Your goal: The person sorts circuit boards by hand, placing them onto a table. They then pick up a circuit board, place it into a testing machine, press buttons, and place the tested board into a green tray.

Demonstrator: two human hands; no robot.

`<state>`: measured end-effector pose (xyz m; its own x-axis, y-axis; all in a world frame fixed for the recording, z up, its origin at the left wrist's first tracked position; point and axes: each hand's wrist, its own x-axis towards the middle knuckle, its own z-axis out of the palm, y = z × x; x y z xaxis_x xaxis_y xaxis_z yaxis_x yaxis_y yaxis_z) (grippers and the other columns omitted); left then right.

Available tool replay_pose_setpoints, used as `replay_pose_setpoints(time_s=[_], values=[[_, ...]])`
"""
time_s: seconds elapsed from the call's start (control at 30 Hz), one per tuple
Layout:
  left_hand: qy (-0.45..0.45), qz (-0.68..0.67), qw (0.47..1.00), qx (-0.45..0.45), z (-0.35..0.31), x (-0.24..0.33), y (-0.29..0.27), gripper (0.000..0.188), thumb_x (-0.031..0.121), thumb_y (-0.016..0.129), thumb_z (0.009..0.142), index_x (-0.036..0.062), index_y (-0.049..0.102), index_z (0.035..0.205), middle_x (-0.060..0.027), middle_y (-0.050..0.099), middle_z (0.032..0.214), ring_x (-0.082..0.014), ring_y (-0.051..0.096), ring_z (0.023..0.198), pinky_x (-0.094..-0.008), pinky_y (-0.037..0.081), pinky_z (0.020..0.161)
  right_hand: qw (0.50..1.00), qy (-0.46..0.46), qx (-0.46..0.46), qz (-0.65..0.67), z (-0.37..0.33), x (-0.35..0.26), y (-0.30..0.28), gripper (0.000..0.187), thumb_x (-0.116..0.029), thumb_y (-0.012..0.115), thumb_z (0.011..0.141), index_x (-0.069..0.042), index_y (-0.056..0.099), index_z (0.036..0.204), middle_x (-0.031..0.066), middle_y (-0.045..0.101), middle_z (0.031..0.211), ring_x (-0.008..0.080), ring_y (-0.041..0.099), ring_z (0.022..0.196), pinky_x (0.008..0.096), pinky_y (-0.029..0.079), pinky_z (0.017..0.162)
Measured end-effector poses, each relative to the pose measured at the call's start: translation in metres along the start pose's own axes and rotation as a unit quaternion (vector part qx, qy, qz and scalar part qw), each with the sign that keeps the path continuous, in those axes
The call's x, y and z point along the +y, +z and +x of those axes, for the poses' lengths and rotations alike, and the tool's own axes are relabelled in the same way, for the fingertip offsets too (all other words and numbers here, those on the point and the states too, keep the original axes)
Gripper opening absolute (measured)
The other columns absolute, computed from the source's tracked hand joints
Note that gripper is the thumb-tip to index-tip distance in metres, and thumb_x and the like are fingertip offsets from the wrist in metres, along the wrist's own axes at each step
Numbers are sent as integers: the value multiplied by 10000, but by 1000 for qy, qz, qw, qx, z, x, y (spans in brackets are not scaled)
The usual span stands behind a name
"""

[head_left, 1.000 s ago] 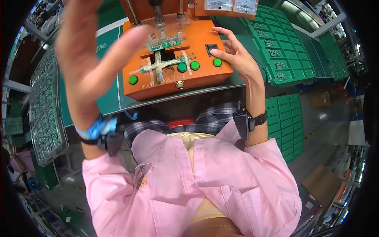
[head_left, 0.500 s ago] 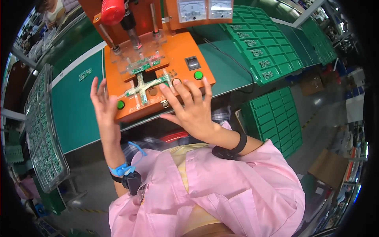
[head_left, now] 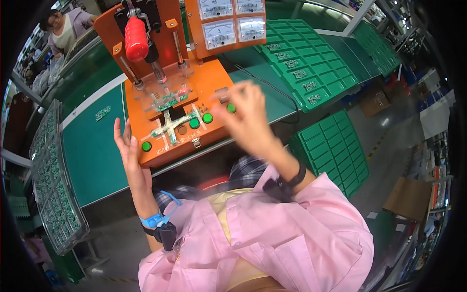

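Observation:
An orange test fixture (head_left: pixel 214 78) stands on the green bench before me. Its red-handled toggle clamp (head_left: pixel 136 40) rises above a clear plate (head_left: pixel 146 92), with a green circuit board (head_left: pixel 172 99) at its front. A cross-shaped taped piece (head_left: pixel 170 125) lies ahead of the board. My left hand (head_left: pixel 130 155) holds nothing; its fingers are apart beside the front left corner, close to a green button (head_left: pixel 146 146). My right hand (head_left: pixel 249 117) hovers over the fixture's right side, near other green buttons (head_left: pixel 207 118). Motion smears its bent fingers, so its grip is unclear.
Panel meters (head_left: pixel 219 34) stand behind the fixture. A green tray (head_left: pixel 311 73) at right holds several boards. Stacked green trays (head_left: pixel 335 151) sit lower right. A clear tray of boards (head_left: pixel 53 194) lies left; a loose board (head_left: pixel 103 113) rests nearby. Another person (head_left: pixel 68 29) is far left.
My right hand has lifted off the buttons and moved up and to the right, uncovering them. The left hand stays beside the left corner. The view has shifted, showing more of the meters.

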<state>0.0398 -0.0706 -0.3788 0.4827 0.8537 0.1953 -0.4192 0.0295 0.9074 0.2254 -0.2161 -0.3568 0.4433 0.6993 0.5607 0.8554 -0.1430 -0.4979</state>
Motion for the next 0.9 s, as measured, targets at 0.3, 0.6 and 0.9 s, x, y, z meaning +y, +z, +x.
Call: replay_pose_setpoints(time_s=[0.3,0.6,0.9], values=[[18,32,999,-18,1,2,4,668,113,550,808,91,187,1368,-188,255,1349,-255,273,1271,-337,279,1014,993,58,51,87,30,43,7,254,-118,642,757,-79,566,996,70,495,808,181,526,763,268,435,652],[30,28,999,-22,3,0,5,737,-12,581,740,97,194,1358,-182,248,1349,-261,275,1266,-350,292,1009,955,-189,-120,-195,-44,-44,33,660,-38,562,689,-102,392,1324,5,349,461,122,386,381,254,354,397],[26,32,999,-24,0,2,3,745,-19,578,738,99,184,1359,-172,255,1343,-267,272,1268,-355,283,1016,906,-231,-76,-347,-51,-47,38,717,-36,520,685,-84,303,1366,-41,343,464,93,384,400,243,350,406]])
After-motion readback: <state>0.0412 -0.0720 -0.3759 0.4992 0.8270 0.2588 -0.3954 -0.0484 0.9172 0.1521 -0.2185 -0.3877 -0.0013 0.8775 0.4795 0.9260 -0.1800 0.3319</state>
